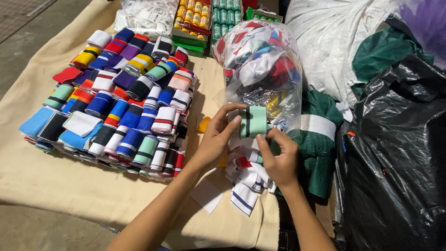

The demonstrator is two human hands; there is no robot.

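A folded mint-green knit band with a black stripe (253, 122) sits between both my hands. My left hand (217, 138) grips its left edge, and my right hand (279, 156) pinches its lower right corner. Right behind it stands a clear plastic bag (260, 60) stuffed with striped knit bands of many colours. Under my hands lies a loose heap of white and blue striped bands (246, 186).
Rows of folded coloured bands (121, 97) cover the left of the beige cloth-covered table (55, 181). Boxes of thread spools (204, 18) stand at the back. Green fabric (320, 139), a white sack (334, 42) and a black plastic bag (399, 153) crowd the right.
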